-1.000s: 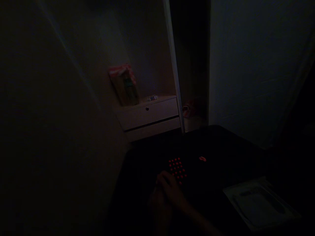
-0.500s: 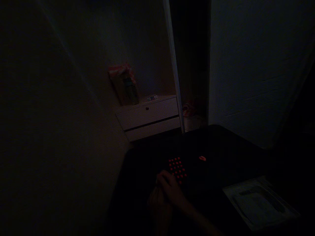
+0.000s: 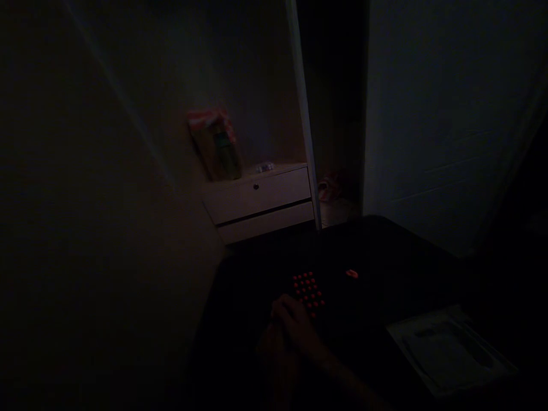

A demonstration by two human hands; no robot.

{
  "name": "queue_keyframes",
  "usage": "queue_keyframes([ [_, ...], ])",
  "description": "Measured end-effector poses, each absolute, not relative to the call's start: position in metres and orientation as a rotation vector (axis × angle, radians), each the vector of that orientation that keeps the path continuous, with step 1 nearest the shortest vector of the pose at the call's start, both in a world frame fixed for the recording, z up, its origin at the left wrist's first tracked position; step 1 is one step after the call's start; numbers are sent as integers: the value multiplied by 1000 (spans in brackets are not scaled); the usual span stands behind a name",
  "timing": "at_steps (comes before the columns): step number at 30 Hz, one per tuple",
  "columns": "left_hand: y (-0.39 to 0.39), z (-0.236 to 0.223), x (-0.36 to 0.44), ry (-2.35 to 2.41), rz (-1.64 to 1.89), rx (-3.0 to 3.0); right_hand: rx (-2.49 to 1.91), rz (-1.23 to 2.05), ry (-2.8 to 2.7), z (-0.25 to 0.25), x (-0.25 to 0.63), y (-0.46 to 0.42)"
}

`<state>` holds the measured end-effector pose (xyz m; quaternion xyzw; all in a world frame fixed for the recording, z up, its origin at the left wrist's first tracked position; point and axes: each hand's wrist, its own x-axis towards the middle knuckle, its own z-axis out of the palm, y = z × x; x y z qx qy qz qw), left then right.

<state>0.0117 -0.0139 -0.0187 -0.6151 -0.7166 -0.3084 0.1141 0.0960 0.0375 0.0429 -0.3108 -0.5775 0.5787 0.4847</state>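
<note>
In the dim head view my two hands meet low in the middle, above a black tabletop (image 3: 385, 257). My right hand (image 3: 295, 326) is closed, its fingers curled over and touching my left. Below and beside it, my left hand (image 3: 272, 342) looks closed too, though it is very dark. Whatever they grip between them, if anything, is hidden. Just beyond my right hand, small red pieces (image 3: 307, 281) lie in neat rows. A separate small red item (image 3: 351, 274) lies to their right; its kind is too dark to tell.
A pale flat sheet or packet (image 3: 454, 354) with a dark shape on it lies at the right. Behind the table stands a white drawer unit (image 3: 265, 197), bearing a bag with a red-and-white top (image 3: 209, 120) and a small light item (image 3: 265, 167). Walls stand left and right.
My hands stay together in nearly the same place, with only a slight shift. The view has tilted a little, and the red pieces lie as before.
</note>
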Motion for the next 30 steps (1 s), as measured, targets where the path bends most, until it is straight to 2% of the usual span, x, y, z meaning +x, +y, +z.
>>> queue_keyframes([
  [30, -13, -24, 11, -1925, -943, -1752, -735, 1396, -1428, 42, 97, 37],
])
